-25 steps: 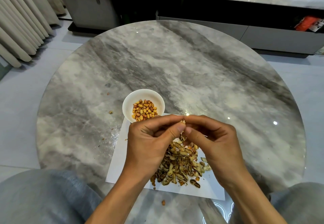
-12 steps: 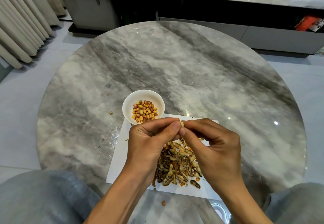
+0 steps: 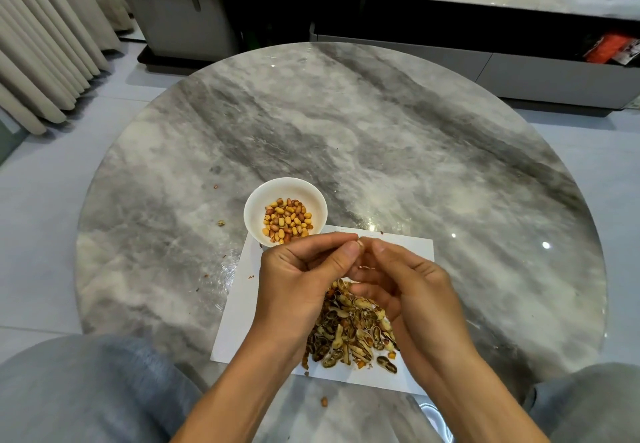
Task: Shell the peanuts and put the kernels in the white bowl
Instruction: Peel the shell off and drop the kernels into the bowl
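Note:
A small white bowl (image 3: pixel 256 200) with several yellow and reddish kernels (image 3: pixel 287 222) stands on the round marble table. Just below it, my left hand (image 3: pixel 298 280) and my right hand (image 3: pixel 408 286) meet fingertip to fingertip above a white paper sheet (image 3: pixel 405 248). Between thumbs and forefingers both pinch a small pale peanut (image 3: pixel 361 243), of which only a sliver shows. Under my hands on the sheet lies a heap of empty shells (image 3: pixel 349 335), partly hidden by my right palm.
The grey marble table (image 3: pixel 381 137) is round; its edge runs close to my knees (image 3: pixel 86 390). Small crumbs (image 3: pixel 220 223) lie left of the bowl and one bit (image 3: pixel 324 401) lies by the near edge. A low cabinet (image 3: pixel 519 72) stands beyond, curtains (image 3: pixel 41 44) at left.
My two hands stayed together on the peanut and drifted slightly down toward the shell heap; the fingertips have worked at it. The bowl and sheet have not moved.

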`<state>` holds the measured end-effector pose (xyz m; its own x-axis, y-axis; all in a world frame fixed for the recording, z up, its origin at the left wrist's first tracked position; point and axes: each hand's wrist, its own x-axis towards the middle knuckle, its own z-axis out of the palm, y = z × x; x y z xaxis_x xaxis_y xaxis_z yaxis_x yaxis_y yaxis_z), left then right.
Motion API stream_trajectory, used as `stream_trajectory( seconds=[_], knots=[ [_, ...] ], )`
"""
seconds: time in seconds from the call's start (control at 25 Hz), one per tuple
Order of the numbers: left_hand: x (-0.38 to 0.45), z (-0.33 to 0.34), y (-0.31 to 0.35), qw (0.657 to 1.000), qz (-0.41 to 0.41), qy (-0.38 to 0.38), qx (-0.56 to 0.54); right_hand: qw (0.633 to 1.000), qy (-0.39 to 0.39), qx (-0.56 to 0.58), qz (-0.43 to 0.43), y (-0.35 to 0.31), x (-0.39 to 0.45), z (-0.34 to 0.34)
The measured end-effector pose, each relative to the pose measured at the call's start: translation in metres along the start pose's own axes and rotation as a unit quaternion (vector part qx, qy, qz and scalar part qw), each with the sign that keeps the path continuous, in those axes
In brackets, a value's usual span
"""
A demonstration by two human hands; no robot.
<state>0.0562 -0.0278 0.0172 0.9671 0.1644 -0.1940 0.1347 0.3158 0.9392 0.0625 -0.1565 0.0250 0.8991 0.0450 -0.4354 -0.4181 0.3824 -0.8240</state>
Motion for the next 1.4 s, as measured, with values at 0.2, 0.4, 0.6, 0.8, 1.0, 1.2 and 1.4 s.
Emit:
stream_trajectory(
  seconds=[0.2, 0.4, 0.6, 0.8, 1.0, 1.2, 1.4],
  knots=[
    [0.004, -0.007, -0.013, 0.905, 0.244, -0.046, 0.346, 0.975, -0.011, 0.141, 0.171, -0.001, 0.004, -0.003],
    [0.005, -0.009, -0.016, 0.899, 0.240, -0.028, 0.367, 0.974, 0.002, 0.145, 0.177, 0.000, 0.004, -0.007],
    [0.004, -0.011, -0.012, 0.921, 0.182, 0.003, 0.343, 0.980, 0.045, 0.120, 0.153, 0.002, 0.008, -0.011],
    [0.008, -0.017, -0.015, 0.913, 0.090, -0.032, 0.396, 0.983, 0.054, 0.068, 0.162, 0.003, 0.010, -0.015],
    [0.003, -0.006, -0.017, 0.936, 0.105, -0.073, 0.329, 0.985, 0.048, 0.075, 0.146, 0.006, 0.011, -0.015],
    [0.003, -0.005, -0.021, 0.935, 0.123, -0.055, 0.329, 0.995, 0.033, -0.031, 0.085, 0.008, 0.008, -0.014],
    [0.001, -0.005, -0.018, 0.925, 0.140, -0.041, 0.350, 0.989, 0.043, -0.136, 0.028, 0.006, 0.009, -0.016]
  ],
)
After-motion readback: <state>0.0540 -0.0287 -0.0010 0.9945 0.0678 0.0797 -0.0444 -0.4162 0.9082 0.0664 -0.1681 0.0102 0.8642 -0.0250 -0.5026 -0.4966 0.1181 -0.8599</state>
